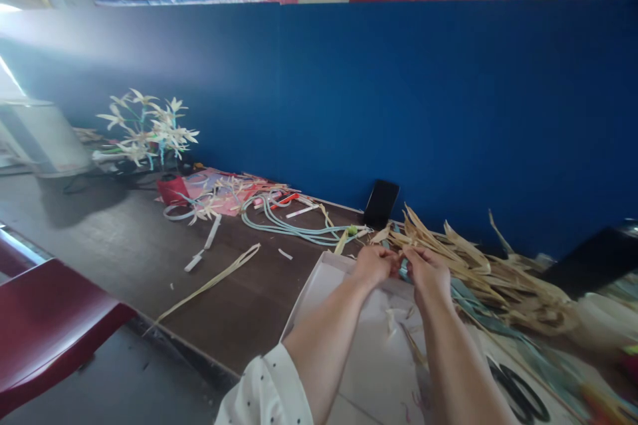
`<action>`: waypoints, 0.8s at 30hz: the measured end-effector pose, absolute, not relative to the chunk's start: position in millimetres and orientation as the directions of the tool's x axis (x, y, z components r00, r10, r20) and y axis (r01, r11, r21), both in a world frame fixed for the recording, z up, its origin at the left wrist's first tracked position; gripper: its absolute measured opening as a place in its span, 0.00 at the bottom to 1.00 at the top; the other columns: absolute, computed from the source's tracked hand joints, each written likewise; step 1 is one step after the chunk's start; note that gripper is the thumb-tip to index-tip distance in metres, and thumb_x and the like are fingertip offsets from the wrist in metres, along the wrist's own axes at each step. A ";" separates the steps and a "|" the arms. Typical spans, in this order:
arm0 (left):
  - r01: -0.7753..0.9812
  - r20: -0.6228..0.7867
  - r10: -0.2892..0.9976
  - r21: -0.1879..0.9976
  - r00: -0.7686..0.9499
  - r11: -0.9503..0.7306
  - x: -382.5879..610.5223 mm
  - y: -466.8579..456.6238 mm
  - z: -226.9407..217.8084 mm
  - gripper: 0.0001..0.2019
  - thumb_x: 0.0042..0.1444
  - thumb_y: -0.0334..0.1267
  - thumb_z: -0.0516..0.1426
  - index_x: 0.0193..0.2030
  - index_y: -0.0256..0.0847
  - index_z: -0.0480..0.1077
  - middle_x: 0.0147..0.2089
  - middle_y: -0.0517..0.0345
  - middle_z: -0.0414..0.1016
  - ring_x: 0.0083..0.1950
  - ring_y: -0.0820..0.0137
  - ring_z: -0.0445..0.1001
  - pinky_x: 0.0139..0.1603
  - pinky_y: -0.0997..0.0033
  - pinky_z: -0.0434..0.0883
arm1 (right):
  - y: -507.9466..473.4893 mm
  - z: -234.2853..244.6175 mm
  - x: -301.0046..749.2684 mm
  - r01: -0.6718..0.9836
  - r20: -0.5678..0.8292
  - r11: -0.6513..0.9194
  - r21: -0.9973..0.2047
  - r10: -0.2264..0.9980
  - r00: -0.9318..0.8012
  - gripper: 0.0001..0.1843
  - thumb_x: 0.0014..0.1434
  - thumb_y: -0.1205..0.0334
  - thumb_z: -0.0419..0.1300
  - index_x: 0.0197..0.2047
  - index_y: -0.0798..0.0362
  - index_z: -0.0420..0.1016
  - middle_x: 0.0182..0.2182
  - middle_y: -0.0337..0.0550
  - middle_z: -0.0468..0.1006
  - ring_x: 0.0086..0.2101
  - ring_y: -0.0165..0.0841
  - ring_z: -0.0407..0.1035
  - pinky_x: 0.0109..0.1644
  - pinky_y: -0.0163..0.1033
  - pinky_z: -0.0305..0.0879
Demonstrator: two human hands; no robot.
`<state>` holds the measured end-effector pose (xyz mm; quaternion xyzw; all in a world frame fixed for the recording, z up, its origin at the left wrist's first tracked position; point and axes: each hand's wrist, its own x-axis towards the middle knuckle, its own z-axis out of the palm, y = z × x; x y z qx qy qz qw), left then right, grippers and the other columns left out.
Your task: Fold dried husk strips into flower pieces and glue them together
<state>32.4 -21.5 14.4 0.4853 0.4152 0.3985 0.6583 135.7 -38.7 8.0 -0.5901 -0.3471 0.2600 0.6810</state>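
Both of my hands meet over the far edge of a white shallow box (312, 292), fingertips pinched close together. My left hand (375, 265) is closed, and what its fingers hold is mostly hidden. A small piece of light blue strip (404, 269) shows between the hands, pinched by my right hand (426, 272). Just beyond the fingers lie dried corn husks (478, 262), heaped to the right. A longer blue-green strip (471, 302) trails past my right wrist towards the lower right. Small husk scraps (391, 319) are scattered inside the box between my forearms.
A black phone (381, 204) leans against the blue partition (399, 93). Pale blue cords (299, 231) and a husk strip (214, 285) lie left of the box. Husk flowers (159, 126) stand farther left. Black-handled scissors (523, 388) rest at lower right; a red chair (54, 325) is at left.
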 end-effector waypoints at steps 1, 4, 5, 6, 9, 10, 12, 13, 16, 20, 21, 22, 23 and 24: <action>-0.120 -0.150 0.931 0.972 0.334 0.200 32.7 -21.2 13.2 0.06 0.52 0.30 0.55 0.26 0.34 0.71 0.20 0.61 0.68 0.22 0.76 0.69 0.32 0.73 0.72 | -39.0 9.3 134.4 -0.008 0.118 0.158 -0.987 0.772 0.625 0.17 0.36 0.53 0.67 0.26 0.56 0.73 0.12 0.33 0.64 0.14 0.24 0.52 0.16 0.31 0.47; -0.104 -0.130 0.943 0.980 0.308 0.169 33.9 -19.5 8.5 0.05 0.51 0.30 0.56 0.27 0.34 0.71 0.20 0.61 0.68 0.22 0.76 0.69 0.31 0.73 0.72 | -39.5 10.9 132.5 -0.108 0.027 0.121 -0.987 0.778 0.627 0.17 0.34 0.55 0.68 0.27 0.56 0.73 0.11 0.31 0.62 0.14 0.23 0.51 0.16 0.30 0.45; -0.096 -0.127 0.946 0.982 0.298 0.162 34.2 -18.7 7.0 0.05 0.51 0.30 0.56 0.27 0.34 0.71 0.20 0.61 0.68 0.22 0.76 0.69 0.32 0.73 0.72 | -39.6 10.8 132.6 -0.112 0.016 0.111 -0.987 0.781 0.624 0.17 0.34 0.55 0.68 0.27 0.56 0.73 0.11 0.31 0.62 0.14 0.23 0.51 0.15 0.29 0.45; -0.088 -0.125 0.948 0.984 0.292 0.157 34.5 -17.8 5.8 0.05 0.51 0.31 0.56 0.27 0.34 0.71 0.20 0.61 0.68 0.23 0.75 0.69 0.33 0.72 0.72 | -39.7 10.7 132.8 -0.112 0.010 0.100 -0.989 0.786 0.618 0.17 0.35 0.55 0.68 0.28 0.56 0.73 0.11 0.31 0.62 0.14 0.23 0.51 0.15 0.29 0.45; -0.092 -0.143 0.949 0.980 0.282 0.175 34.5 -15.9 4.6 0.05 0.52 0.31 0.55 0.28 0.34 0.71 0.20 0.61 0.68 0.23 0.75 0.69 0.34 0.70 0.73 | -40.5 10.5 133.3 -0.085 0.005 0.071 -0.994 0.797 0.604 0.18 0.37 0.53 0.68 0.29 0.57 0.75 0.13 0.34 0.65 0.15 0.23 0.53 0.15 0.28 0.47; -0.109 -0.155 0.948 0.975 0.279 0.191 34.2 -15.7 5.1 0.05 0.52 0.31 0.55 0.28 0.34 0.71 0.20 0.61 0.68 0.22 0.75 0.69 0.34 0.70 0.73 | -40.9 10.8 133.4 -0.076 0.003 0.062 -0.995 0.795 0.607 0.19 0.38 0.51 0.67 0.30 0.58 0.76 0.16 0.36 0.68 0.15 0.23 0.54 0.15 0.28 0.48; -0.156 -0.177 0.945 0.961 0.275 0.226 33.4 -16.2 6.9 0.05 0.52 0.29 0.55 0.27 0.34 0.70 0.19 0.62 0.67 0.22 0.76 0.68 0.33 0.71 0.73 | -41.6 11.3 133.5 -0.065 0.000 0.050 -0.997 0.789 0.614 0.23 0.42 0.47 0.65 0.34 0.58 0.77 0.22 0.42 0.75 0.15 0.23 0.56 0.15 0.29 0.51; -0.180 -0.184 0.944 0.954 0.275 0.238 32.9 -16.5 7.8 0.06 0.52 0.28 0.54 0.26 0.34 0.70 0.19 0.62 0.67 0.21 0.77 0.67 0.32 0.71 0.73 | -41.7 11.2 133.7 -0.056 0.004 0.049 -0.997 0.785 0.619 0.25 0.43 0.45 0.63 0.36 0.58 0.77 0.26 0.44 0.77 0.16 0.23 0.57 0.15 0.29 0.52; -0.202 -0.172 0.945 0.951 0.280 0.233 31.7 -16.6 7.6 0.05 0.52 0.28 0.54 0.26 0.33 0.70 0.21 0.61 0.68 0.21 0.77 0.67 0.29 0.74 0.72 | -40.1 8.1 136.3 0.014 0.059 0.065 -0.998 0.760 0.647 0.27 0.46 0.42 0.60 0.40 0.57 0.77 0.32 0.48 0.79 0.16 0.25 0.60 0.16 0.30 0.54; -0.155 -0.124 0.951 0.973 0.282 0.172 32.3 -12.6 -1.0 0.05 0.52 0.32 0.55 0.28 0.33 0.71 0.23 0.59 0.70 0.20 0.79 0.65 0.22 0.80 0.65 | -35.5 1.5 141.1 0.071 0.127 0.109 -0.991 0.695 0.707 0.23 0.47 0.45 0.59 0.35 0.57 0.76 0.32 0.48 0.79 0.16 0.26 0.60 0.15 0.31 0.54; -0.144 -0.109 0.956 0.978 0.274 0.152 32.7 -11.6 -3.6 0.05 0.52 0.32 0.55 0.29 0.34 0.71 0.23 0.59 0.70 0.20 0.80 0.64 0.21 0.81 0.63 | -34.6 1.2 141.3 0.058 0.124 0.120 -0.991 0.677 0.725 0.22 0.46 0.46 0.60 0.34 0.57 0.76 0.31 0.48 0.78 0.16 0.25 0.59 0.15 0.31 0.53; -0.130 -0.093 0.960 0.983 0.263 0.131 33.0 -10.8 -5.9 0.06 0.52 0.33 0.55 0.29 0.34 0.72 0.22 0.60 0.70 0.19 0.80 0.62 0.20 0.81 0.61 | -34.1 2.0 140.8 0.040 0.120 0.135 -0.990 0.659 0.742 0.20 0.46 0.47 0.60 0.32 0.57 0.75 0.29 0.47 0.78 0.16 0.25 0.58 0.15 0.31 0.53; -0.120 -0.076 0.964 0.987 0.254 0.110 33.1 -10.6 -7.6 0.06 0.51 0.33 0.56 0.29 0.34 0.72 0.22 0.60 0.70 0.19 0.80 0.61 0.20 0.81 0.61 | -33.8 3.9 139.4 0.021 0.119 0.159 -0.987 0.642 0.757 0.19 0.46 0.49 0.60 0.32 0.57 0.74 0.29 0.46 0.77 0.15 0.24 0.57 0.14 0.31 0.52; -0.113 -0.059 0.968 0.990 0.246 0.089 32.9 -10.8 -8.6 0.06 0.50 0.33 0.56 0.29 0.34 0.72 0.23 0.60 0.70 0.19 0.80 0.61 0.21 0.81 0.61 | -33.8 7.0 137.2 0.002 0.123 0.191 -0.982 0.626 0.770 0.18 0.46 0.50 0.60 0.32 0.57 0.74 0.28 0.45 0.77 0.15 0.24 0.57 0.15 0.31 0.51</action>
